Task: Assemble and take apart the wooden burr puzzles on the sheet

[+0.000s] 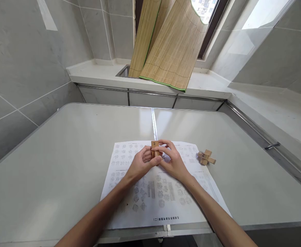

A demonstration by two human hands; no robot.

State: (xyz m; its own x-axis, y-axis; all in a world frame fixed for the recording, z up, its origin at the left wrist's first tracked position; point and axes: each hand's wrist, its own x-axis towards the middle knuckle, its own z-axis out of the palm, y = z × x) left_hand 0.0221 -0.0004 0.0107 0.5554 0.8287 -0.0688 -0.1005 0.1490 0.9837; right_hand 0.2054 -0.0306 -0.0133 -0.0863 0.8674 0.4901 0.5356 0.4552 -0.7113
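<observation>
Between my two hands is a small wooden puzzle piece (154,143) marked with a "2", held up above the printed sheet. My left hand (143,161) grips it from the left, thumb across its lower part. From the right, my right hand (173,159) curls its fingers and thumb around it. The fingers hide much of the piece, so I cannot tell how many parts it has. Beneath both hands lies a large white instruction sheet (150,206) with rows of small line drawings. Right of the sheet rests a cross-shaped wooden burr puzzle (206,157), also marked "2".
The pale folding table (62,164) has a metal seam (154,123) down its middle. Behind it runs a white counter ledge (99,73) with a metal sink (124,71). A bamboo mat (171,48) hangs over the ledge. Grey tiled walls stand on both sides.
</observation>
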